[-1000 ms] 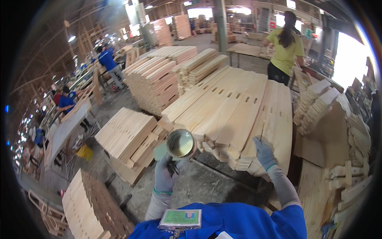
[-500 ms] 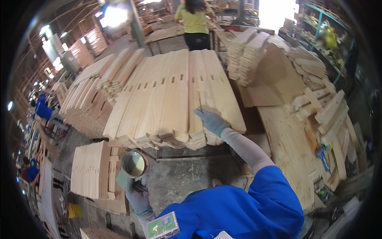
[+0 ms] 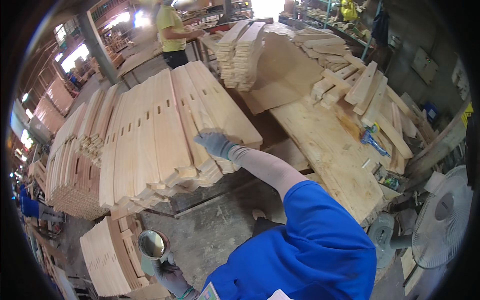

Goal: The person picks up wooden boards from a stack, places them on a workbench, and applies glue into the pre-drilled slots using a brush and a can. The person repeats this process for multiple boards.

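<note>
My left hand (image 3: 171,275), in a grey glove, grips a round can (image 3: 144,244) low at the front left. Pale cream-coloured stuff lies inside the can. My gloved right hand (image 3: 216,145) is closed and rests at a broad stack of pale wooden boards (image 3: 142,150), on the right part of its top. Whatever its fingers pinch is too small to make out. Short dark slots run in a row across the boards, and their near ends are stepped and uneven.
More boards stand stacked at the left (image 3: 75,170) and low left (image 3: 107,257). To the right, a plywood table (image 3: 325,150) carries loose wooden pieces (image 3: 370,95) and a blue tool (image 3: 374,142). A fan (image 3: 442,215) stands at the far right. A person in yellow (image 3: 172,32) is beyond the stack.
My view has swung to the right, so the stack sits further left and the fan shows. My right hand remains at the right-hand boards; my left still grips the can.
</note>
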Available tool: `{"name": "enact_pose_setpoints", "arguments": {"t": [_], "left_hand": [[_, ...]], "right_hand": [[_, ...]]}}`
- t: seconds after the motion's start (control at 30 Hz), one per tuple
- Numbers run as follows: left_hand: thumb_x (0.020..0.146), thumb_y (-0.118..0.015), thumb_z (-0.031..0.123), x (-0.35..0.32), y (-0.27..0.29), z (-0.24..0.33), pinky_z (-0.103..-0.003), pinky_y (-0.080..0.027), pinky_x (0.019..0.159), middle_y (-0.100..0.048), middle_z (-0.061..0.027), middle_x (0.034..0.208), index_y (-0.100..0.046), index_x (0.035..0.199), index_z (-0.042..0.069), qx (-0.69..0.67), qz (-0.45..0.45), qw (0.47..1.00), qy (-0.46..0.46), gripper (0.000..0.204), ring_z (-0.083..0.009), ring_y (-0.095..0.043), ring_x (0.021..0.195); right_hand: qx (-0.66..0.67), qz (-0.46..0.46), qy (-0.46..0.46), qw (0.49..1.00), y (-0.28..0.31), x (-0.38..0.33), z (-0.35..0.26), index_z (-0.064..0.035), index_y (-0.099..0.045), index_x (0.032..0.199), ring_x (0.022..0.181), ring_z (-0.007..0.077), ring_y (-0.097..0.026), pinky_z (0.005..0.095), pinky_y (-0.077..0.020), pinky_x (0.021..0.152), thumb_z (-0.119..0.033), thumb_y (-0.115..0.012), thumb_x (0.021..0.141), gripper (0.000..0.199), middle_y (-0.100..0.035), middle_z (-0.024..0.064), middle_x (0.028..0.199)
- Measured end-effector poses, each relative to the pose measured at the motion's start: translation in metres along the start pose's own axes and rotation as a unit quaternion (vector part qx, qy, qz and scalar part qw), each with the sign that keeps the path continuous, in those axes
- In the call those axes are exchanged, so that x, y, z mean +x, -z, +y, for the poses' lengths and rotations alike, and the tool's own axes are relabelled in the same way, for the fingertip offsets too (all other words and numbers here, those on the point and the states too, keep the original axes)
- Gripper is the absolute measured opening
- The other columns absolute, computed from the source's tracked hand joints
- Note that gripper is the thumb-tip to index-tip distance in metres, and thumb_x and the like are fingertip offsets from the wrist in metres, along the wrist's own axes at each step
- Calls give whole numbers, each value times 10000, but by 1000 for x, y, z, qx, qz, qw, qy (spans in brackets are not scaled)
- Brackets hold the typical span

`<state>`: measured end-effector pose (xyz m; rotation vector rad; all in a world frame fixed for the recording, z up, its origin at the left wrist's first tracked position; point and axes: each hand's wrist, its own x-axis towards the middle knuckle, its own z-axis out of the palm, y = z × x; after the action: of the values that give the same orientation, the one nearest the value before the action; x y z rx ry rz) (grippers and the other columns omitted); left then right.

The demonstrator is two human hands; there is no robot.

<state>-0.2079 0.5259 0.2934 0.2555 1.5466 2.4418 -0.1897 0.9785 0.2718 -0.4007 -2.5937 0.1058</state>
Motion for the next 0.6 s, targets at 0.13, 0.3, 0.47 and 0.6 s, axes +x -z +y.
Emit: {"name": "enact_pose_setpoints", "arguments": {"t": [0.13,0.3,0.47,0.6], "left_hand": [[901,-463,20,7,29,-20,-357,-509,932,-489,-154,1259,-462,1266,-42,-13,-18,1000,-5,370,-253,-547,1084],[862,-502,-35,23,-6,-19,-352,-497,928,-498,-155,1230,-465,1245,-56,-19,-35,999,-25,385,-228,-530,1086],[844,-534,-42,46,-100,-19,-358,-487,933,-452,-158,1297,-426,1276,-52,210,-106,954,-183,446,-237,-496,1136],[831,-530,-69,62,-179,-29,-362,-474,942,-432,-146,1320,-391,1314,-33,258,-134,926,-241,504,-241,-479,1166]], "right_hand": [[-23,27,23,999,-2,0,4,-121,-519,1013,755,277,-647,396,-515,622,-104,-461,842,181,-610,100,876],[-26,-8,28,999,3,-4,14,-103,-496,1018,743,275,-651,395,-514,606,-109,-460,844,178,-621,110,830],[150,-10,36,988,18,-8,21,-65,-482,1182,830,331,-636,405,-507,712,-243,-467,920,317,-638,152,973],[349,69,79,931,66,-2,52,-66,-471,1251,966,338,-593,404,-470,837,-220,-517,926,363,-614,171,1074]]}}
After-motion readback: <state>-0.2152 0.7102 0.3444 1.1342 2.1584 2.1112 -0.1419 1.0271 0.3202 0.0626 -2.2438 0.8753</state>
